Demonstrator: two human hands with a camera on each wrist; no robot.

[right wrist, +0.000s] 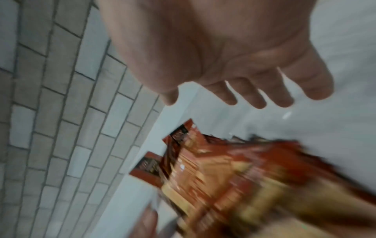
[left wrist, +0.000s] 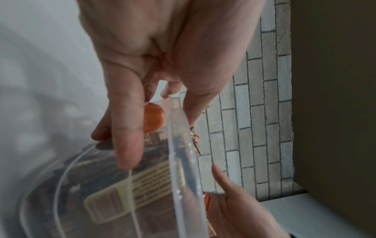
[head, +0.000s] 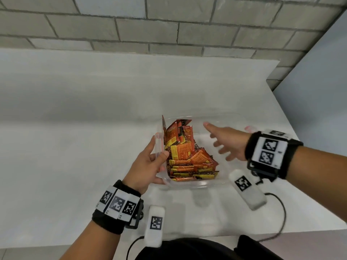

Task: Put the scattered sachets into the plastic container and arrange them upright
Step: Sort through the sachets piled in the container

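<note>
**Left hand steadies the container of sachets while the right hand hangs open above it**

The clear plastic container (head: 189,184) stands on the white worktop (head: 75,128), and everything else is placed from it. The red and yellow sachets (head: 187,156) fill its left half. Those along the near wall stand packed on edge, those at the far left corner lean upright against the wall, and a few in the middle lie tilted across the others. The container's right half shows bare floor.

The left hand (head: 148,166) takes the container's left wall in its grip: the thumb lies inside over the rim and the fingers (left wrist: 126,128) press the outside of the wall, as the left wrist view shows through the clear plastic.

The right hand (head: 227,141) hovers over the container's right half, its grip wide open, fingers spread and straight, with nothing in it. It touches neither the sachets nor the wall. The right wrist view is blurred, but it shows the open palm (right wrist: 223,48) above the sachets.

Behind the container, past the worktop's far edge, rises a grey brick wall (head: 169,30).
</note>
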